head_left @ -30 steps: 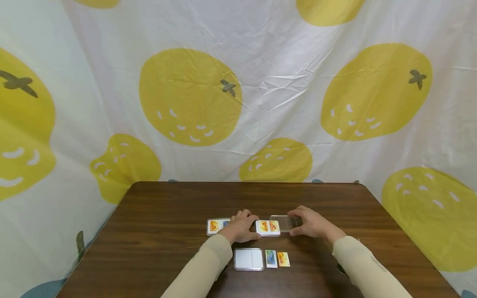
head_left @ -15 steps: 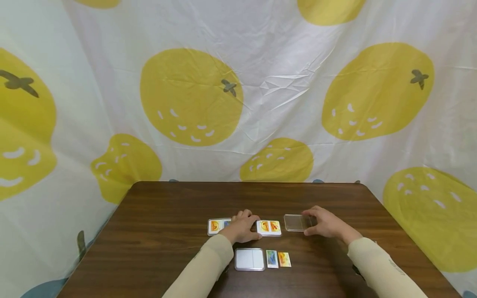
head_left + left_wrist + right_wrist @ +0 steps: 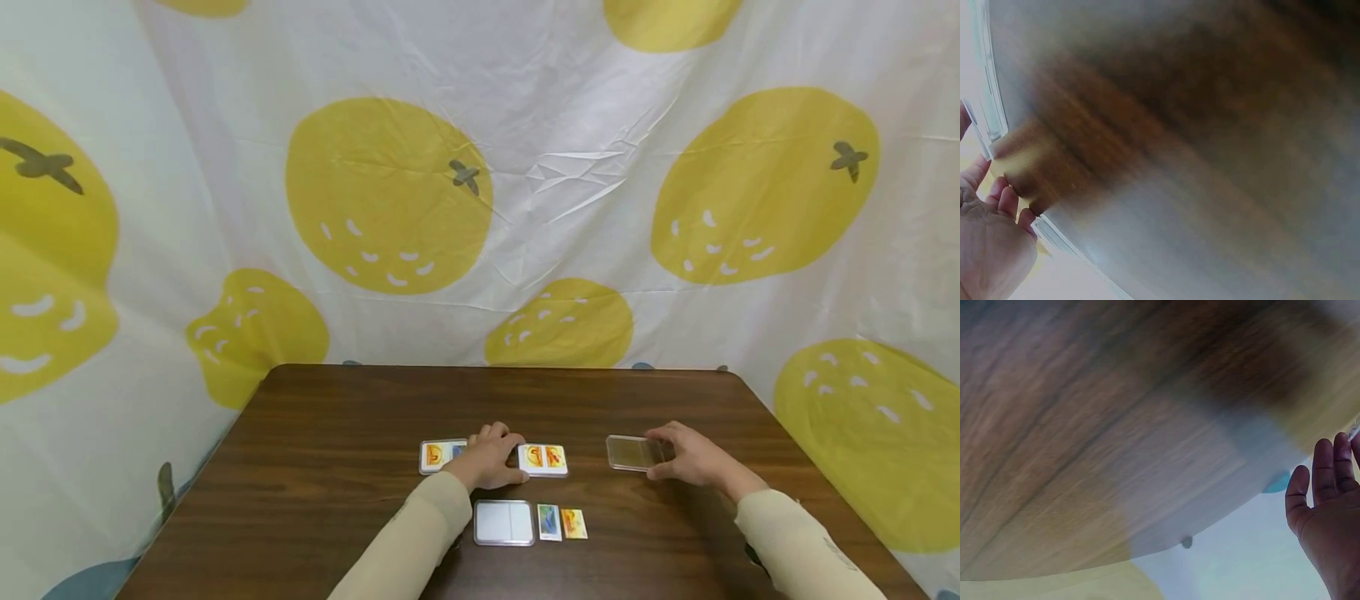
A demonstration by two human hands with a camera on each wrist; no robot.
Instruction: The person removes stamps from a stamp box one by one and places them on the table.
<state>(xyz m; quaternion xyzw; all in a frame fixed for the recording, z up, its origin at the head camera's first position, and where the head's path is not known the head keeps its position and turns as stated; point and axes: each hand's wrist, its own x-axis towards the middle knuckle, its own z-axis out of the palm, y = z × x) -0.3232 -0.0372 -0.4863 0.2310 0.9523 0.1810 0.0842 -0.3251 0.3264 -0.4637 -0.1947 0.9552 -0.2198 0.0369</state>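
Note:
In the head view, my left hand (image 3: 489,458) lies between two cases, its thumb and forefinger gripping the left side of a small flat case (image 3: 542,460) that shows two orange-and-white pictures. The left wrist view shows that hand's fingers and palm (image 3: 994,244) by the case edge (image 3: 979,130). Off to the right, a clear plastic lid (image 3: 634,453) is pinched at its right end by my right hand (image 3: 693,455), low over the table. Only a sliver of the lid (image 3: 1354,430) shows by the fingers in the right wrist view.
Partly behind my left hand is another pictured case (image 3: 437,456). Nearer me lie a case with a white, two-part inside (image 3: 503,523), a blue-green picture piece (image 3: 549,522) and an orange-yellow one (image 3: 574,524). A fruit-print cloth (image 3: 555,225) hangs beyond the brown table (image 3: 360,417).
My right hand has carried the clear lid rightward, away from the pictured case it overlapped a second ago. My left hand has stayed in place on that case.

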